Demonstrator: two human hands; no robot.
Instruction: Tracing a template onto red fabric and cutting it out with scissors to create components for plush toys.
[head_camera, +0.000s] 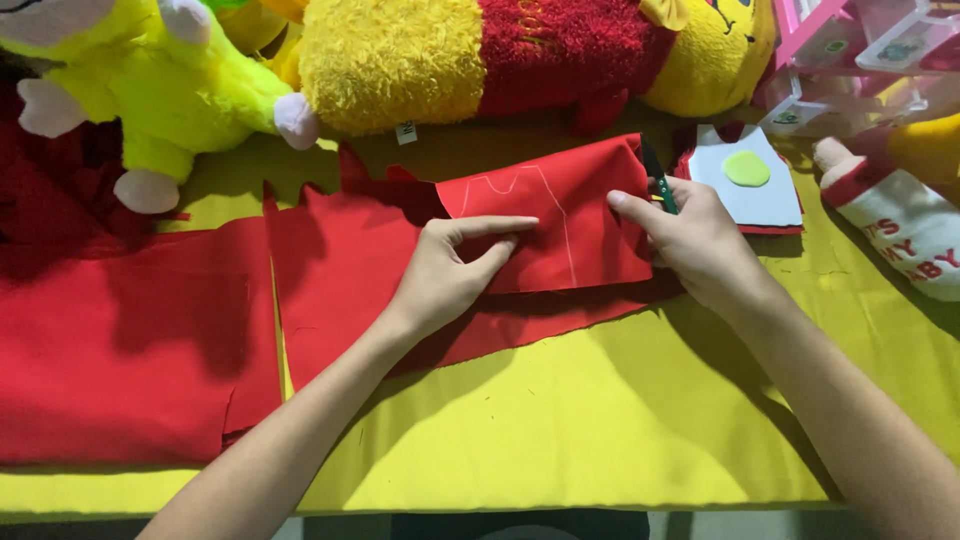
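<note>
Yellow cloth (560, 420) covers the surface nearest the camera, with both bare forearms reaching in over it. At far left a large sheet of red fabric (120, 340) lies flat on the yellow cloth, its edges ragged. Above it sits a lime-yellow plush toy (150, 80) with pale paws.

Moving right, the left hand (450, 270) rests palm down on a folded red fabric piece (570, 215) that lies at the middle of the surface on top of more red cloth. Its grip is open: the index finger stretches out flat along the fold and the thumb presses beside it, holding the cloth down rather than clasping it. Faint chalk lines of a drawn outline show on the folded piece.

Behind it lies a big yellow plush toy in a red shirt (500, 60).

The right hand (695, 240) meets the right edge of the folded piece. Its grip is closed around small scissors with a green handle (657, 183), whose dark blades point away from the person, while the thumb touches the fabric edge.

Just right of that hand lies a white felt shape (745, 190) with a round light-green patch (747, 168) on it. At far right a plush limb in a white lettered sock (905, 230) rests on the yellow cloth, below pink plastic boxes (860, 50).
</note>
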